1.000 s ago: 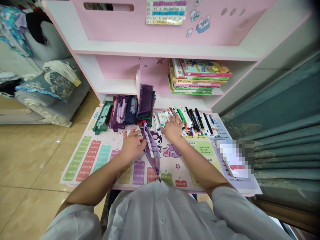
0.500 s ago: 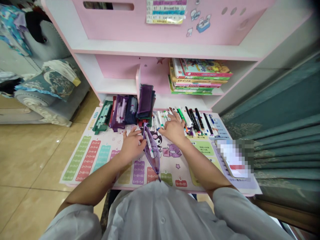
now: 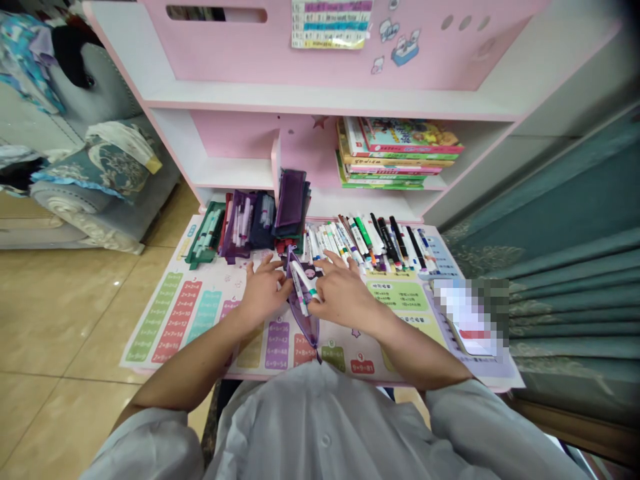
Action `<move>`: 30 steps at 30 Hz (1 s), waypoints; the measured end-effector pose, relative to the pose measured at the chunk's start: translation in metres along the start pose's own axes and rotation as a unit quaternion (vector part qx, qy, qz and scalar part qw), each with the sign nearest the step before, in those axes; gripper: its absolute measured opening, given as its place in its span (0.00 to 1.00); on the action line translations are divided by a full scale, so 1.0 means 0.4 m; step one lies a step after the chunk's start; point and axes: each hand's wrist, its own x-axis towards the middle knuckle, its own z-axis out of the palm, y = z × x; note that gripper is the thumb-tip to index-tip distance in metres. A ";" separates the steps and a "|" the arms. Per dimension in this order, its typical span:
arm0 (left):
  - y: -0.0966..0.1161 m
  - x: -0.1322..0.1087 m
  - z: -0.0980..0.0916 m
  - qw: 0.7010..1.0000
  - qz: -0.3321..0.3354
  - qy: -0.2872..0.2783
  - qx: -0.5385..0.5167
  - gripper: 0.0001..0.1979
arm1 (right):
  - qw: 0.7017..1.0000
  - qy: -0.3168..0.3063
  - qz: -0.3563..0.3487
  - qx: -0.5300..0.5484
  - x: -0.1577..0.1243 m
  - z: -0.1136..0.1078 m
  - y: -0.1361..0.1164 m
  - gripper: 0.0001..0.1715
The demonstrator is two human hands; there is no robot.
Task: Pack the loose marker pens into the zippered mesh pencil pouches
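An unzipped purple mesh pencil pouch [image 3: 309, 332] lies on the desk mat in front of me, with a white marker [image 3: 299, 293] inside it. My left hand [image 3: 263, 292] pinches the pouch's left edge with thumb and fingers, holding its mouth apart. Over the opening, my right hand [image 3: 345, 297] grips a second white marker [image 3: 301, 277] with a green band near its end. That marker slants across the pouch; how deep it sits I cannot tell. Beyond my right hand lies a row of loose markers [image 3: 357, 240], with white, black and green barrels.
Filled pencil pouches, green [image 3: 204, 233], purple [image 3: 239, 230] and dark blue [image 3: 264, 217], line the back left. Dark mesh pouches [image 3: 291, 203] are stacked beside them. A phone [image 3: 465, 320] lies at the right. Books [image 3: 395, 160] fill part of the shelf.
My right hand has come back from the marker row toward me, bringing a white marker over the purple pouch. My left hand stays at the pouch's edge.
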 end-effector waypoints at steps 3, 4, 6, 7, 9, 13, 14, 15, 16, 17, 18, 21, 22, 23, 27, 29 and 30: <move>-0.001 0.000 0.001 1.000 0.000 -0.004 0.001 0.13 | 1.000 -0.017 -0.005 -0.010 0.001 0.006 -0.005 0.12; -0.002 0.000 0.002 1.000 0.002 -0.003 0.000 0.13 | 1.000 -0.019 -0.005 -0.013 0.003 0.011 -0.007 0.13; -0.002 0.000 0.002 1.000 0.003 0.001 -0.001 0.13 | 0.999 -0.025 -0.007 -0.021 0.009 0.026 -0.012 0.16; -0.001 0.001 0.002 1.000 0.003 0.002 0.000 0.13 | 0.999 -0.026 -0.011 -0.025 0.013 0.036 -0.014 0.18; 0.001 0.002 0.000 1.000 0.001 0.001 0.002 0.13 | 0.999 -0.020 -0.019 -0.034 0.020 0.057 -0.020 0.21; 0.007 0.003 -0.004 1.000 -0.003 -0.004 0.006 0.12 | 0.998 0.022 -0.031 -0.053 0.031 0.096 -0.027 0.22; 0.008 0.003 -0.004 1.000 -0.003 -0.004 0.007 0.12 | 0.997 0.024 -0.033 -0.058 0.034 0.104 -0.027 0.21; 0.008 0.003 -0.003 1.000 -0.004 -0.002 0.007 0.12 | 0.997 0.022 -0.034 -0.062 0.038 0.112 -0.026 0.21; 0.007 0.003 -0.002 1.000 -0.004 0.001 0.008 0.12 | 0.997 0.017 -0.033 -0.066 0.043 0.119 -0.025 0.22; 0.006 0.003 0.000 1.000 -0.005 0.004 0.008 0.12 | 0.997 0.010 -0.030 -0.069 0.047 0.126 -0.023 0.22; 0.005 0.003 0.001 1.000 -0.005 0.007 0.009 0.11 | 0.997 0.005 -0.027 -0.071 0.052 0.132 -0.021 0.22; 0.001 0.004 0.006 1.000 -0.003 0.011 0.007 0.11 | 0.997 -0.001 -0.017 -0.072 0.062 0.144 -0.018 0.22; 0.000 0.004 0.007 1.000 -0.003 0.011 0.006 0.11 | 0.997 0.000 -0.016 -0.071 0.064 0.145 -0.018 0.21; -0.001 0.004 0.007 1.000 -0.003 0.010 0.006 0.11 | 0.998 0.001 -0.016 -0.068 0.065 0.143 -0.017 0.21; 0.000 0.003 0.005 1.000 0.001 0.005 0.007 0.12 | 1.000 0.022 -0.022 -0.006 0.070 0.118 0.001 0.14; 0.002 0.002 0.002 1.000 0.000 0.001 0.006 0.12 | 0.995 0.089 -0.011 0.044 0.084 0.103 0.026 0.10; 0.003 0.002 0.001 1.000 -0.001 -0.002 0.005 0.12 | 0.989 0.136 0.004 0.063 0.094 0.098 0.041 0.09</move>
